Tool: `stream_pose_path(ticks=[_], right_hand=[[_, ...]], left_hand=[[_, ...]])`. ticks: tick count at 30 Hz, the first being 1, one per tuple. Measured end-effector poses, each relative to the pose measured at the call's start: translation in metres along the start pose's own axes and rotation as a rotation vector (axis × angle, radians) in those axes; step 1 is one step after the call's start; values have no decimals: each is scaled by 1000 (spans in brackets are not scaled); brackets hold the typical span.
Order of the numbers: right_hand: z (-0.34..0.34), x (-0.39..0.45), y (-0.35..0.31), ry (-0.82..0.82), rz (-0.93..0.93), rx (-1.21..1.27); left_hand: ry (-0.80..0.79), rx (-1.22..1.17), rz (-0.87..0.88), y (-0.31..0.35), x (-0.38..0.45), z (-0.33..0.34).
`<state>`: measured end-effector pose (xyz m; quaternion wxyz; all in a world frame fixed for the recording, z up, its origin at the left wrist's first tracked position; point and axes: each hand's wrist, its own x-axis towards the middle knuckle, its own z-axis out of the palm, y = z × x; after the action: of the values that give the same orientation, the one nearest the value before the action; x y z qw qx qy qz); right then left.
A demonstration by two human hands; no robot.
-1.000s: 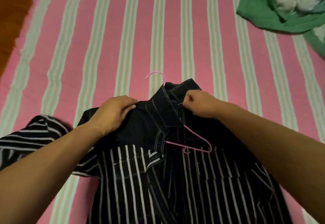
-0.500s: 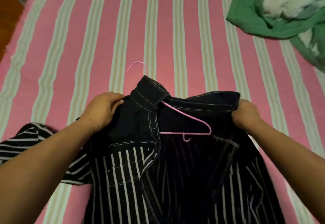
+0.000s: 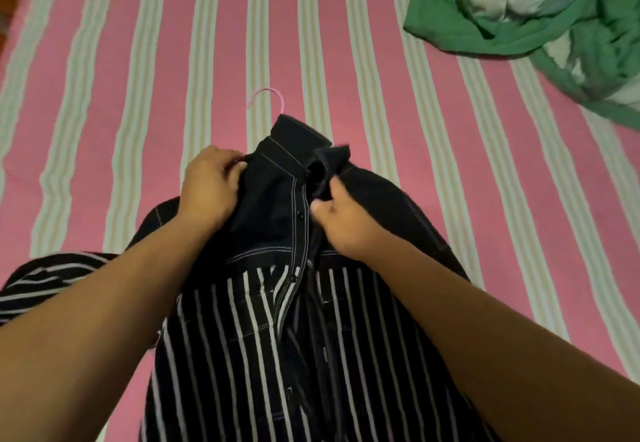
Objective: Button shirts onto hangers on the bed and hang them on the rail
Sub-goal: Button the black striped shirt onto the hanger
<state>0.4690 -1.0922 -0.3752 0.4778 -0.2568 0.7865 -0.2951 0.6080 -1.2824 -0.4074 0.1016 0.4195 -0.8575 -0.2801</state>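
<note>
Shirt (image 3: pixel 277 355), black with white stripes and a plain dark yoke, lies front up on the striped bed sheet (image 3: pixel 173 43) directly under your two hands, with the collar (image 3: pixel 294 143) pointing away from you. Only the pink hook of the hanger (image 3: pixel 268 96) shows, just beyond the collar, so the rest of the hanger seems to be inside the shoulders already.

Your left hand (image 3: pixel 211 188) has curled fingers that grip the cloth at the left side of the collar. I think it holds there to keep the shoulder sitting on the hanger while the front is closed.

Your right hand (image 3: pixel 341 219) pinches the right front edge just beside the button placket (image 3: pixel 300 219), close below the collar. The two front edges nearly meet between your hands, which suits the first button at the top. I cannot tell whether any button is closed yet.

Crumpled green cloth (image 3: pixel 540 15) with a pale inside lies well apart, beyond your right hand, perhaps another garment that waits.

Be careful that pulling the right edge does not slide the hanger out of the left shoulder.
</note>
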Motion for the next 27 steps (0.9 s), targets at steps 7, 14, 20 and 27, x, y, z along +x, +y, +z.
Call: stream_pose_path(ticks=[7,14,20,27], right_hand=[[-33,-35,86,331,-7,-394],[-66,-148,190,370,341,-240],[-41,-246,268,224,631,-194],[-130,-272,237,617,396,-449]], left_hand=[[-110,170,-80,50,-83,36],[-494,33,-658,75,-286,79],[-397,9,-734,73,-317,72],[-701,55,-825,93,-355,66]])
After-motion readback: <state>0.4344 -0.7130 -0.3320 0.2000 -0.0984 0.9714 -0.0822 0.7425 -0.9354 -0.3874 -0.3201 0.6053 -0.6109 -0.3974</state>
